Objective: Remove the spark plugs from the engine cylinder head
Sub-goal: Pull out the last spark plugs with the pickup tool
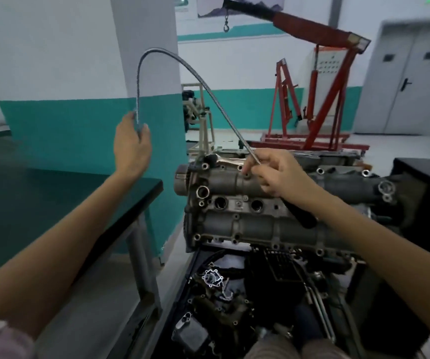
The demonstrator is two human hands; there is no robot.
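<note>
Workshop with white walls and a teal band along the bottom, pale floor. A dark green-topped bench [53,198] runs along the left, and there's a red engine hoist [325,81] at the far right with its hook [226,24] hanging, grey double doors [413,73] behind it. The cylinder head [247,203] sits in the middle on a stand, with a bin of dark engine bits [234,294] just near of it. You can see a row of open round plug wells [221,202] along the centre; can't tell if any plugs are down in them.

Both arms are stretched out. The left hand [132,143] is raised well above the bench, thumb and fingers pinching one end of a flexible metal pickup shaft [182,60] that arcs up and over. The right hand [278,174] is down over the far side of the head, fingertips pinching the other end of the shaft right at the casting. A black handle [299,213] pokes out under the right wrist, lying on the head.

There's a panel with markings behind the hoist, too blurry to read.
</note>
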